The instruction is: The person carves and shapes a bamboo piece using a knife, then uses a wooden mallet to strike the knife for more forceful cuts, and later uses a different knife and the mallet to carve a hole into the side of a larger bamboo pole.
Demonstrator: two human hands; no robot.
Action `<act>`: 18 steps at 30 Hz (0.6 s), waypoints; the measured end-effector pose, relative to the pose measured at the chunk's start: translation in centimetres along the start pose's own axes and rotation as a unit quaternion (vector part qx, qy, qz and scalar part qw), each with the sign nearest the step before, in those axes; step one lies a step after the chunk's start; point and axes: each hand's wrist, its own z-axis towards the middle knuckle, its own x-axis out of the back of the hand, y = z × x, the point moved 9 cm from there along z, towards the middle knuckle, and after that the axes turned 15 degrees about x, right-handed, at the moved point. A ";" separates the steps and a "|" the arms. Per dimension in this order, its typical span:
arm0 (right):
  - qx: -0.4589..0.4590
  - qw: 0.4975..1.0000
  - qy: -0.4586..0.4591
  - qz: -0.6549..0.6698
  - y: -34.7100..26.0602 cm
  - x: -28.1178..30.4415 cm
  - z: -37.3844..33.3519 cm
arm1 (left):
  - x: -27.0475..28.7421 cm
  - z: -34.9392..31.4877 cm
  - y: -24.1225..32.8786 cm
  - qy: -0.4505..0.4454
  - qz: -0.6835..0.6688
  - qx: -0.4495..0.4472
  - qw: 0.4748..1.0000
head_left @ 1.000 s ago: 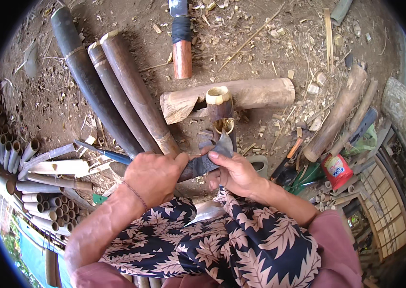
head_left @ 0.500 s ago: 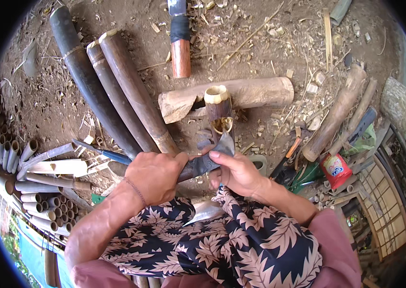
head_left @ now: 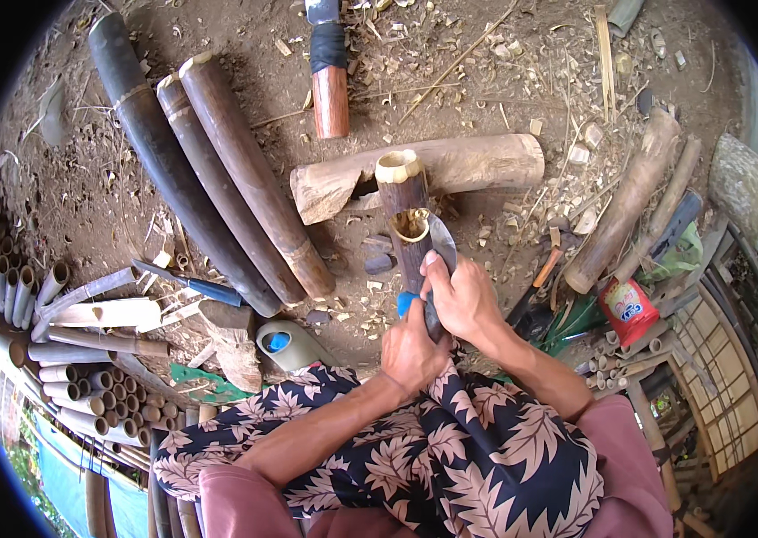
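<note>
A dark brown bamboo tube [head_left: 404,190] points away from me, its pale rim trimmed in facets and a notch cut into its side. Against its right side lies the broad, curved tip of a knife [head_left: 442,237]. My right hand [head_left: 464,300] is closed round the blade, thumb pressed near the tip. Close below, my left hand [head_left: 412,354] is closed on the knife's rear end, which its fingers mostly hide. Part of the tube's near end is covered by my hands. Something blue [head_left: 406,305] shows beside the left fingers.
Ahead, a notched log [head_left: 487,166] lies crosswise behind the tube. A wooden-handled tool [head_left: 331,103] rests beyond it. Long bamboo poles [head_left: 235,161] lie at left, above a blue-handled knife [head_left: 204,289] and stacked cut tubes [head_left: 96,394]. A red packet [head_left: 627,312] is at right.
The knife has swung from slanting across to pointing away along the tube's right side. My left hand moved right and nearer to me, uncovering a grey-green shoe.
</note>
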 end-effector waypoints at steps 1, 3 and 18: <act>-0.011 1.000 0.023 -0.008 0.3 -0.2 -0.3 | -0.1 0.5 -0.4 0.005 0.010 -0.007 1.000; 0.037 0.999 0.033 0.004 -0.4 0.1 -1.0 | 0.0 0.6 -1.0 -0.019 0.030 0.020 0.999; -0.036 0.888 0.252 -0.384 7.3 21.5 6.5 | 29.7 3.8 -18.7 0.317 0.572 -0.258 0.712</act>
